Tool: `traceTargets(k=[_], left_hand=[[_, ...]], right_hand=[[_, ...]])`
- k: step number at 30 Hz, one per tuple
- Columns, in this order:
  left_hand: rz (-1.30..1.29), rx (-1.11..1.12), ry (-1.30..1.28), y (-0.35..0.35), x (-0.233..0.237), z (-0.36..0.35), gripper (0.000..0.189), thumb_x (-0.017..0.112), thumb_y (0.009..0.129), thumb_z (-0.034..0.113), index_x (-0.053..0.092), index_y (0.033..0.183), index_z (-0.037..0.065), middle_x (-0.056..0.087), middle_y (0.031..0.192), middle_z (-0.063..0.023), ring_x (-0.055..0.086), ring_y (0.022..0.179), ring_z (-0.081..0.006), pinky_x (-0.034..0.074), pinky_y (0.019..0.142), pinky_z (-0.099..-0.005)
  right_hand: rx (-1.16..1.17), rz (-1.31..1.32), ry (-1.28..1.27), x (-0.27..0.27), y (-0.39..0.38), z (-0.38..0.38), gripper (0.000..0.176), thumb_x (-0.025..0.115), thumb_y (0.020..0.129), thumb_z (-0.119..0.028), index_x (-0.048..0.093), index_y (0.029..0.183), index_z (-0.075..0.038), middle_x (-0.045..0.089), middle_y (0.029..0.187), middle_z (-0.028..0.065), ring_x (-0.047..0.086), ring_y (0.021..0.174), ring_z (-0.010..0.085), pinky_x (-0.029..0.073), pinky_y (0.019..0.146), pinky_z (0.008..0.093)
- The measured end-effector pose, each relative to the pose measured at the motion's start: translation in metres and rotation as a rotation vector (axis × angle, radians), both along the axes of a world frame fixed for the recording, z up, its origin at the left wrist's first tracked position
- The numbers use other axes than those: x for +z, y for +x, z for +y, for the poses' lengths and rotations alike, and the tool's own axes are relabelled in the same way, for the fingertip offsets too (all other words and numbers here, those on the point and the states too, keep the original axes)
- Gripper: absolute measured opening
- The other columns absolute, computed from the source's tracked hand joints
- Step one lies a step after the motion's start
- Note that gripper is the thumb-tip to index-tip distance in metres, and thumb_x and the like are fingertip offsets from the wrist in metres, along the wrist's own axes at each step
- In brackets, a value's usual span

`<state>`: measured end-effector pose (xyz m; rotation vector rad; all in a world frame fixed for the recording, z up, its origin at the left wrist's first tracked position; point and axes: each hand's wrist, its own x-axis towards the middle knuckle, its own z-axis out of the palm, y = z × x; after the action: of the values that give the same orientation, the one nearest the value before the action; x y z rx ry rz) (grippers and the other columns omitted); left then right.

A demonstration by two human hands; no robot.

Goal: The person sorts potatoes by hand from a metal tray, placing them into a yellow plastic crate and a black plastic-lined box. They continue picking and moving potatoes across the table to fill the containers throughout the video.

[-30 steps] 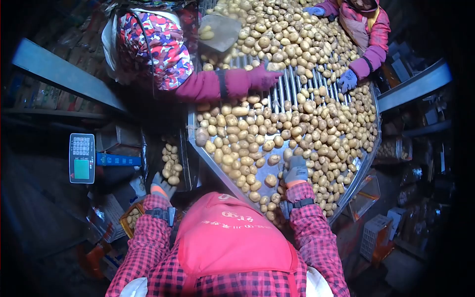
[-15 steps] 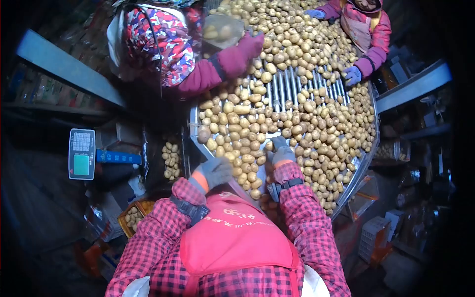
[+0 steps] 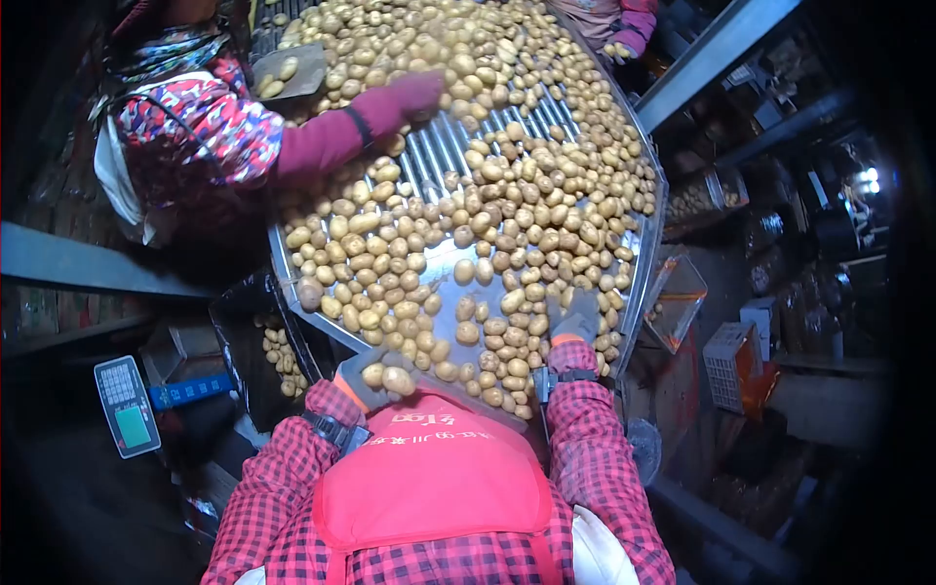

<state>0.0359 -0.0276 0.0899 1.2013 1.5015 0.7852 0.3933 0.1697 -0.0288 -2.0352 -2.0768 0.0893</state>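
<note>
Many potatoes (image 3: 546, 210) lie spread over a metal sorting table (image 3: 450, 278) with steel rollers (image 3: 436, 156). My left hand (image 3: 374, 378), in a grey glove, is at the table's near left edge, its fingers curled round two potatoes (image 3: 398, 380). Over the pile on the right, my right hand (image 3: 575, 317), also gloved, reaches down among the potatoes; its fingers are blurred, and whether they hold one cannot be made out.
A person in a patterned garment (image 3: 200, 132) reaches across the rollers from the left. Another person's sleeve (image 3: 636, 24) is at the top right. A scale display (image 3: 127, 405), a white crate (image 3: 731, 363) and metal beams (image 3: 717, 58) stand around.
The view has shifted, so the table sits further left. My left hand now has potatoes in it. My right hand has moved right across the pile, and bare metal shows where potatoes lay near it.
</note>
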Motion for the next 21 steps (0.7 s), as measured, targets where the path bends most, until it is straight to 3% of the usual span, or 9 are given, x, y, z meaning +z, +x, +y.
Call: traceTargets(k=[3, 7, 9, 11, 13, 15, 17, 18, 21], left_hand=[[-0.121, -0.165, 0.049, 0.000, -0.001, 0.005, 0.044, 0.083, 0.078, 0.009, 0.063, 0.116, 0.001, 0.071, 0.107, -0.0044, 0.068, 0.101, -0.0127, 0.054, 0.091, -0.0273], [-0.125, -0.165, 0.067, -0.005, 0.008, 0.008, 0.037, 0.073, 0.081, -0.005, 0.062, 0.116, 0.000, 0.069, 0.108, -0.0070, 0.068, 0.100, -0.0160, 0.055, 0.090, -0.0290], [-0.324, 0.026, -0.094, -0.020, 0.003, -0.008, 0.034, 0.065, 0.089, 0.001, 0.060, 0.122, 0.002, 0.067, 0.113, -0.0105, 0.068, 0.102, -0.0275, 0.058, 0.077, -0.0327], [-0.791, 0.454, -0.354, -0.055, -0.023, -0.031, 0.032, 0.060, 0.093, 0.008, 0.058, 0.126, 0.004, 0.065, 0.117, -0.0123, 0.067, 0.103, -0.0302, 0.056, 0.070, -0.0306], [-1.327, 0.809, -0.509, -0.091, -0.034, -0.054, 0.039, 0.056, 0.094, -0.002, 0.054, 0.132, 0.005, 0.063, 0.124, -0.0137, 0.066, 0.109, -0.0279, 0.056, 0.073, -0.0302], [-0.664, 0.650, -0.194, -0.107, -0.039, -0.082, 0.033, 0.059, 0.094, 0.006, 0.056, 0.127, 0.002, 0.063, 0.121, -0.0157, 0.068, 0.102, -0.0290, 0.055, 0.071, -0.0312], [0.253, 0.451, -0.024, -0.129, -0.056, -0.114, 0.035, 0.066, 0.091, 0.012, 0.059, 0.122, -0.003, 0.066, 0.114, -0.0158, 0.068, 0.098, -0.0260, 0.056, 0.076, -0.0343], [0.518, 0.397, -0.059, -0.136, -0.056, -0.123, 0.037, 0.068, 0.089, 0.014, 0.060, 0.120, -0.004, 0.067, 0.112, -0.0156, 0.069, 0.097, -0.0251, 0.056, 0.079, -0.0347], [0.249, 0.874, -0.462, -0.172, -0.110, -0.156, 0.046, 0.068, 0.089, 0.025, 0.058, 0.126, -0.001, 0.064, 0.118, -0.0155, 0.063, 0.109, -0.0284, 0.051, 0.092, -0.0390]], right_hand=[[0.017, -0.156, -0.432, 0.054, -0.044, -0.021, 0.100, 0.062, 0.078, -0.069, 0.036, 0.150, -0.006, 0.028, 0.155, 0.0217, 0.022, 0.145, 0.0390, 0.017, 0.118, 0.0552], [0.371, 0.093, -0.289, 0.028, -0.070, -0.070, 0.087, 0.070, 0.075, -0.056, 0.045, 0.142, -0.006, 0.044, 0.143, 0.0218, 0.039, 0.136, 0.0379, 0.027, 0.114, 0.0519], [0.425, 0.280, -0.458, 0.042, -0.052, -0.068, 0.080, 0.076, 0.073, -0.048, 0.051, 0.137, -0.006, 0.052, 0.135, 0.0217, 0.047, 0.128, 0.0384, 0.035, 0.110, 0.0495], [0.190, 0.312, 0.004, 0.031, -0.010, -0.086, 0.069, 0.079, 0.073, -0.036, 0.052, 0.126, 0.000, 0.058, 0.121, 0.0208, 0.056, 0.115, 0.0391, 0.047, 0.097, 0.0451], [-0.211, 0.876, 0.099, -0.005, 0.040, -0.092, 0.066, 0.077, 0.076, -0.036, 0.052, 0.126, 0.001, 0.058, 0.122, 0.0199, 0.054, 0.116, 0.0387, 0.045, 0.099, 0.0464], [-0.422, 0.886, 0.077, -0.004, 0.045, -0.103, 0.068, 0.075, 0.080, -0.038, 0.050, 0.129, 0.002, 0.055, 0.126, 0.0204, 0.050, 0.122, 0.0386, 0.040, 0.105, 0.0475], [-0.205, -0.058, 0.091, 0.007, 0.030, -0.112, 0.071, 0.073, 0.083, -0.042, 0.047, 0.132, 0.004, 0.053, 0.129, 0.0215, 0.046, 0.127, 0.0391, 0.035, 0.110, 0.0487], [-0.193, -0.031, -0.020, 0.000, 0.018, -0.107, 0.081, 0.072, 0.082, -0.046, 0.041, 0.140, 0.001, 0.046, 0.137, 0.0229, 0.040, 0.132, 0.0397, 0.028, 0.114, 0.0500], [-0.053, -0.004, -0.126, -0.024, -0.014, -0.091, 0.093, 0.070, 0.082, -0.053, 0.034, 0.150, -0.001, 0.035, 0.150, 0.0264, 0.030, 0.141, 0.0400, 0.019, 0.120, 0.0504]])
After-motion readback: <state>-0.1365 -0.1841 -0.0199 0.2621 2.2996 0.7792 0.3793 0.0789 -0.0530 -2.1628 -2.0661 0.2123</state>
